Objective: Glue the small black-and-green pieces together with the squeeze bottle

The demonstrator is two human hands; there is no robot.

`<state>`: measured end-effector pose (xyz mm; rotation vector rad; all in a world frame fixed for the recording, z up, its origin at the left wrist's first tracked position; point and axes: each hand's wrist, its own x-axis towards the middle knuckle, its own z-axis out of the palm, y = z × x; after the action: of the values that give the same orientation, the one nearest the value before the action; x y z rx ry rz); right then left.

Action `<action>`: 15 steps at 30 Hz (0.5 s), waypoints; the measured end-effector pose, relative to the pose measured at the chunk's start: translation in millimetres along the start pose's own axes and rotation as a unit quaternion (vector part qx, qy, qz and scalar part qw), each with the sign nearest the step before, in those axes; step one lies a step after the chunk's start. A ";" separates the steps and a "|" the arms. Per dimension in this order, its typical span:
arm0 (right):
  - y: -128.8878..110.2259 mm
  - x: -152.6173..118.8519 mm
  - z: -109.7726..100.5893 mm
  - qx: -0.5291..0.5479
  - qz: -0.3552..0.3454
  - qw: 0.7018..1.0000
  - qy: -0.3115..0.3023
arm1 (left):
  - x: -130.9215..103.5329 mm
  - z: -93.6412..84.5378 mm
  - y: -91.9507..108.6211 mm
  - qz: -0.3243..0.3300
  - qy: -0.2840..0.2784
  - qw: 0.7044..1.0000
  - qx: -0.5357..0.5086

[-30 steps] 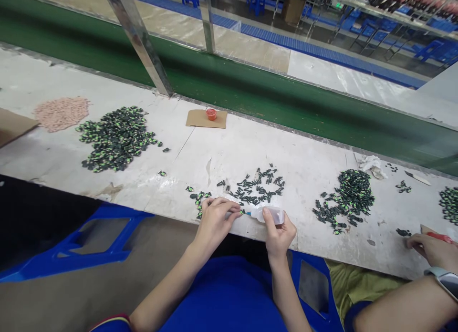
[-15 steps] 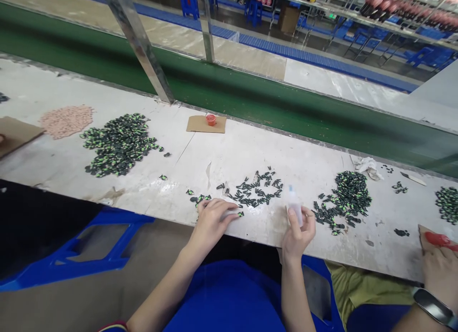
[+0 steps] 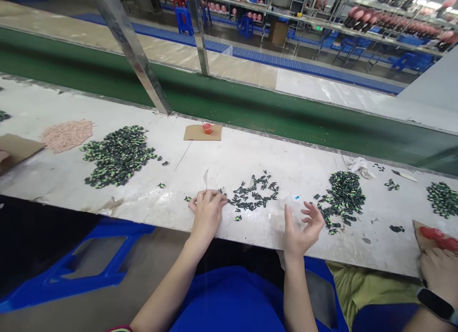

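My left hand (image 3: 208, 209) rests on the table with its fingers bent down and drawn together; what they hold, if anything, is hidden. Beside its fingertips lie loose small dark pieces (image 3: 255, 192) in a rough ring. One small black-and-green piece (image 3: 238, 218) lies apart, right of that hand, and another (image 3: 187, 199) shows at its left edge. My right hand (image 3: 303, 227) is open, thumb and fingers spread, palm turned up. Just beyond its thumb, a translucent squeeze bottle with a blue tip (image 3: 297, 197) lies on the table, hard to make out.
Heaps of black-and-green pieces lie left (image 3: 119, 155) and right (image 3: 346, 193), with a pink heap (image 3: 67, 136) farther left. A red cup (image 3: 207, 128) stands on cardboard (image 3: 191, 133) at the back. A co-worker's hand (image 3: 440, 270) is at the right edge. A metal post (image 3: 143, 69) rises behind.
My right hand has let go of the bottle, which now lies on the table. My left hand has moved left, away from the single black-and-green piece, and its fingers have turned down.
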<state>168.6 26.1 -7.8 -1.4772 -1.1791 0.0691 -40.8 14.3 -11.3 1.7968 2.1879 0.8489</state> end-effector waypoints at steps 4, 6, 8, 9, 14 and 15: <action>-15.8 -16.3 -0.6 0.111 -0.033 0.986 -0.116 | -3.4 -4.0 0.6 0.067 -0.010 0.997 -0.036; -25.6 -21.0 3.1 0.194 0.057 0.946 -0.251 | -7.0 -9.9 3.9 0.136 -0.046 0.987 -0.075; -33.8 -21.9 7.1 0.265 0.149 0.876 -0.374 | -10.7 -16.0 8.5 0.198 -0.083 0.970 -0.109; -36.7 -21.2 8.5 0.290 0.182 0.839 -0.422 | -12.2 -18.3 10.6 0.217 -0.094 0.964 -0.120; -35.3 -16.4 8.3 0.312 0.276 0.763 -0.494 | -16.1 -18.8 13.3 0.205 -0.098 0.964 -0.137; -32.7 -16.1 7.8 0.304 0.288 0.769 -0.484 | -17.1 -17.3 11.8 0.192 -0.094 0.968 -0.135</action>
<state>136.1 14.3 6.1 -1.1198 -1.2215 1.6560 -35.0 -5.9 5.7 2.0895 1.5481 0.9487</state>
